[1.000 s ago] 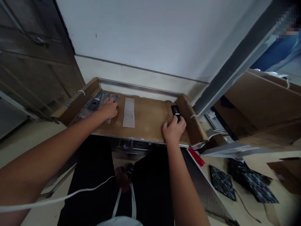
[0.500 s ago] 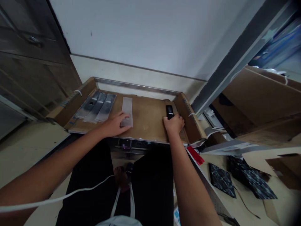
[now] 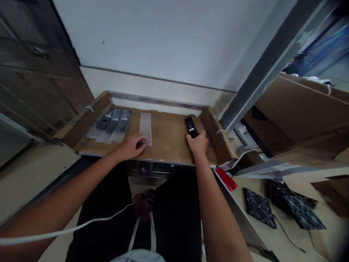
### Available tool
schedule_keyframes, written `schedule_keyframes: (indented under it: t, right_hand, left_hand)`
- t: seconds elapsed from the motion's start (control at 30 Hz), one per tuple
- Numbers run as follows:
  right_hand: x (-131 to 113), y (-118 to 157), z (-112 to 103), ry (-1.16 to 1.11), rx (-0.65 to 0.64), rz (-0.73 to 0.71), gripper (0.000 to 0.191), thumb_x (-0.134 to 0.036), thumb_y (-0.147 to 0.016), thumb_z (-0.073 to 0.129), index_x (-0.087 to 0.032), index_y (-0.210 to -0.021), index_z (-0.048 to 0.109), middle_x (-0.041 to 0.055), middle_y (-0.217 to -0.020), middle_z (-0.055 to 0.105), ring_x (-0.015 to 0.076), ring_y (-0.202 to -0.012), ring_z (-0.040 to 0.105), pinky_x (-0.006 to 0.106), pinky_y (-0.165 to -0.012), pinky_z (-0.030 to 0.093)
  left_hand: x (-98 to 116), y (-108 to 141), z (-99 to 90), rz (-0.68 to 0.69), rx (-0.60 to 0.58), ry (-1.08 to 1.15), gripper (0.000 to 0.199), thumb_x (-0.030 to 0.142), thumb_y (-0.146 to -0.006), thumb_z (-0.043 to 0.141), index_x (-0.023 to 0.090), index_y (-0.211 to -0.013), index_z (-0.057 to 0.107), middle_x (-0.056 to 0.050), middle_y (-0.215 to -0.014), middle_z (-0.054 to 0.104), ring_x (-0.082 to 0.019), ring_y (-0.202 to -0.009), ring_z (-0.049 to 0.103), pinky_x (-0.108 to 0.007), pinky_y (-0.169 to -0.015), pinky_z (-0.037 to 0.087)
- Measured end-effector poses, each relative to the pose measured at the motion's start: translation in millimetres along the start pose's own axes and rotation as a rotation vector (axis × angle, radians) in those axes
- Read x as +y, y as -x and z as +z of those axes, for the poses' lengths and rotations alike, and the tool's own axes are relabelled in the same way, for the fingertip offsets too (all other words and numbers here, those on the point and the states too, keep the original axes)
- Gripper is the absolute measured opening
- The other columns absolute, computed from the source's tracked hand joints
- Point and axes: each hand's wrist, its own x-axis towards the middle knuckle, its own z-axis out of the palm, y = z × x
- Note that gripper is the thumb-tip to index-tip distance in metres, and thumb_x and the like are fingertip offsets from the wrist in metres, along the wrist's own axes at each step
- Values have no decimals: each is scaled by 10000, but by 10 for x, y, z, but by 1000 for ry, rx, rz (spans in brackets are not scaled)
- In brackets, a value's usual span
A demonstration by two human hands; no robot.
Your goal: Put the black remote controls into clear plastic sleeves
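A black remote-like handset (image 3: 190, 124) with a small white label is gripped near its lower end by my right hand (image 3: 199, 143), its top tilted to the left. My left hand (image 3: 134, 145) has its fingers curled in at the lower left of an empty translucent plastic sleeve (image 3: 145, 125). That sleeve lies flat on the cardboard; whether the fingertips pinch its edge is hidden. Farther left, several plastic sleeves with dark handsets inside (image 3: 122, 125) lie side by side, overlapping.
A cardboard-lined tray (image 3: 169, 136) with raised side walls (image 3: 218, 136) spans my lap against the wall. A white cable (image 3: 89, 222) crosses my legs. To the right are a red strip (image 3: 226, 179), dark patterned packets (image 3: 260, 207) and a large cardboard box (image 3: 297, 120).
My left hand has shifted slightly left and its fingers have curled from spread to closed. The handset in my right hand has turned, its top swinging left.
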Motion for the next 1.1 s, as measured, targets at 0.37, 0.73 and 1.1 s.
schedule_keyframes:
  t: [0.37, 0.73, 1.1]
  right_hand:
    - [115, -34, 5, -568, -87, -69, 472, -471, -672, 735, -169, -1013, 613, 45, -857, 684, 172, -680, 596, 288, -642, 463]
    - [201, 159, -281, -925, -707, -97, 533, -553, -696, 785, -142, -1035, 774, 4, -666, 685, 100, -499, 509, 197, -400, 366]
    - [158, 154, -275, -876, -650, -96, 495, -524, -684, 791, -140, -996, 795, -4, -644, 684, 89, -468, 469, 207, -386, 354]
  left_hand:
    - [23, -82, 88, 2, 143, -49, 183, 275, -925, 525, 184, -993, 668, -62, -941, 664, -181, -806, 597, -323, -782, 465]
    - [203, -1024, 803, -196, 302, 279, 130, 137, -814, 609, 171, -904, 697, -60, -916, 728, -184, -822, 632, -310, -801, 503]
    - [151, -1027, 806, -211, 342, 430, 198, 146, -870, 600, 178, -1003, 744, -84, -997, 750, -204, -951, 673, -368, -919, 530]
